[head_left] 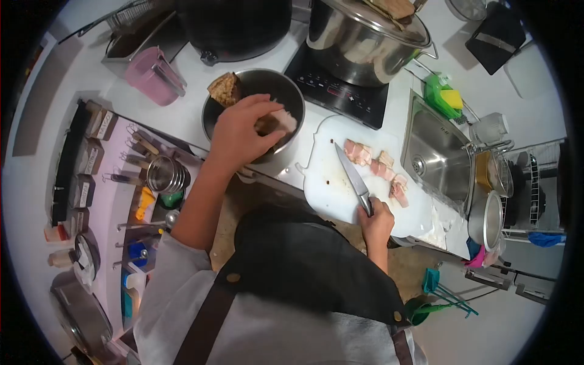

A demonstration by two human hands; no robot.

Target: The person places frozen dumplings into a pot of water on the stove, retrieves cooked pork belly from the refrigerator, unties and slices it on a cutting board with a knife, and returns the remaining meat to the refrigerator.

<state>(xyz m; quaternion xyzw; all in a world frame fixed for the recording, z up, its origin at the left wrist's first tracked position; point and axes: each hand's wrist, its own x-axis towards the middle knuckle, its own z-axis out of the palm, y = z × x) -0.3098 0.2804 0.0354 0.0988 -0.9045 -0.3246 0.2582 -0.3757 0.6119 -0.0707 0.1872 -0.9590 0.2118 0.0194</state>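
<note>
Over a round metal bowl [299, 91], my left hand [246, 128] has its fingers curled round a pale piece of food [283, 121]. A browned chunk [225, 89] rests at the bowl's left rim, beside that hand. My right hand [376, 224] grips the handle of a knife [353, 174], whose blade lies flat over a white cutting board [328, 204] and points away from me. Several cut pieces of pink and white meat [382, 170] lie on the board to the right of the blade.
Behind the board, a large lidded steel pot [365, 52] stands on a black induction cooker [337, 97]. The sink [435, 143] is at the right, with a yellow sponge [451, 98] by it. A pink pitcher [152, 79] stands left of the bowl; measuring cups [165, 175] hang nearer me.
</note>
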